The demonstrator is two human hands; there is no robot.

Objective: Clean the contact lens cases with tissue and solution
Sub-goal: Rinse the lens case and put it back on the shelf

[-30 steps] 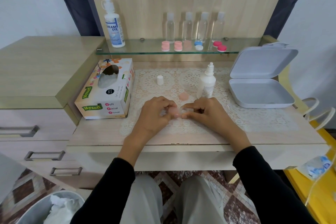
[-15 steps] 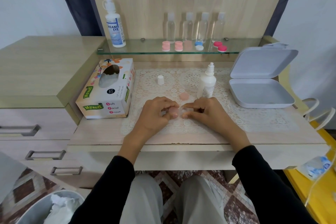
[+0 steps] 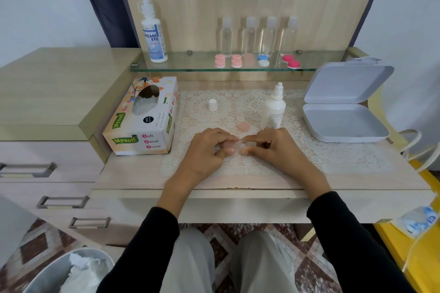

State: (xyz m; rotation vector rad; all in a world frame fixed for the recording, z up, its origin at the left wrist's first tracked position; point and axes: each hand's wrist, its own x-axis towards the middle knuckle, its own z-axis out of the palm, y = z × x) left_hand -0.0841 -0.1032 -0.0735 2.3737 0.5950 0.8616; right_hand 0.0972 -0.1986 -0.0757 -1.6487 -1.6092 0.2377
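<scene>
Head view: left hand [image 3: 204, 151] and right hand [image 3: 277, 147] curl together, both pinching a pink lens case [image 3: 230, 144].

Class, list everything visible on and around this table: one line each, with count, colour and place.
lens case: one, pale pink, over the lace mat, centre
loose cap: one, pale pink, mat, behind the case
small cap: one, white, mat
solution bottle: one, white, uncapped, on mat
large bottle: one, white-blue, glass shelf, left
clear bottles: four, colourless, shelf
shelf cases: five, pinks, blue-white, red, shelf front
tissue box: one, white-green, left of mat
hinged box: one, pale grey, open, right of mat
bin: one, grey, floor, lower left
left hand: pinches the case
right hand: pinches the case
</scene>
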